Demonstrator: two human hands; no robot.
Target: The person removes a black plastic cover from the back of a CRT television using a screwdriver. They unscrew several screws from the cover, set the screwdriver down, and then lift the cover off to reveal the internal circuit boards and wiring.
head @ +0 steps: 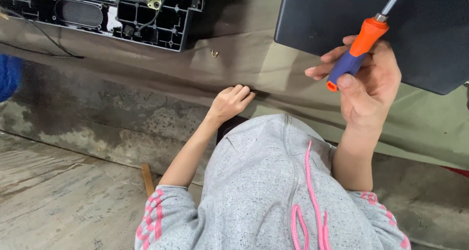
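Head view, right hand (369,91) gripping screwdriver (359,50)

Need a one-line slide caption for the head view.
Right hand grips an orange-and-blue screwdriver over a dark panel; left hand rests on the cloth-covered bench edge.

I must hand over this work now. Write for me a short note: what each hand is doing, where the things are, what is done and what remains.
Right hand: closed around a screwdriver with an orange and blue handle, shaft pointing up over the dark flat panel.
Left hand: holds nothing, fingers curled on a fold of the olive cloth.
Things: an open black plastic housing, inner ribs and wires showing, lies upper left on the cloth. A small metal piece, perhaps a screw, lies loose between housing and panel.
Done: housing is already opened.
Left: cannot tell from this view whether screws remain in the panel.
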